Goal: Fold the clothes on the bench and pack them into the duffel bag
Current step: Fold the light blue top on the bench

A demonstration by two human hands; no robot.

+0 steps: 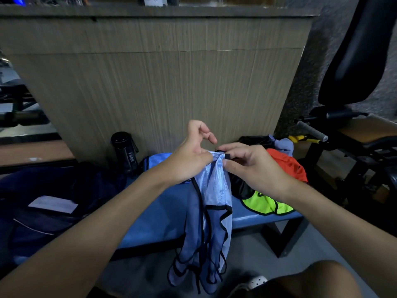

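Observation:
A light blue mesh vest with black trim (211, 214) hangs in front of the blue bench (165, 211), its lower end near the floor. My left hand (189, 155) pinches its top edge with the thumb, other fingers lifted. Beside it, my right hand (251, 166) pinches the same top edge at the black trim. A dark navy duffel bag (49, 203) lies on the bench's left part. On the right end lie a neon yellow vest (265, 204), an orange garment (289, 164) and dark and pale blue clothes (283, 145).
A black bottle (124, 151) stands behind the bench against a wooden panel (161, 82). A white paper (52, 204) lies on the bag. Black gym equipment with a padded seat (354, 61) and a grey handle (311, 131) stands at the right. My knee and shoe show below.

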